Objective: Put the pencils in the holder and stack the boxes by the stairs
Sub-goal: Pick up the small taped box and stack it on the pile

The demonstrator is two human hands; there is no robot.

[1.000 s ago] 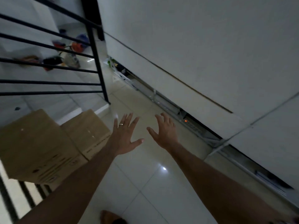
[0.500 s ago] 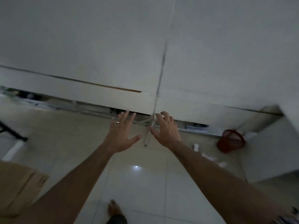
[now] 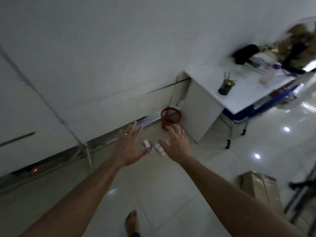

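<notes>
Bare foot [image 3: 132, 221] on glossy floor [image 3: 153, 194]; view blurred, so a slip or trip is possible.
Box [image 3: 259, 190] lies near right, long axis running away from camera.
Left hand [image 3: 129, 147] and right hand [image 3: 177, 145]: fingers spread, empty.
Holder [image 3: 226, 87] stands on desk [image 3: 242, 98] far right, tilted in view, pencils pointing up-left.

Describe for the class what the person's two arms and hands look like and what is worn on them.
Both forearms are bare, with no sleeves, gloves or watch in view. The left hand wears one plain, silver-looking band on a finger. The right hand shows no ring or other jewellery.
</notes>
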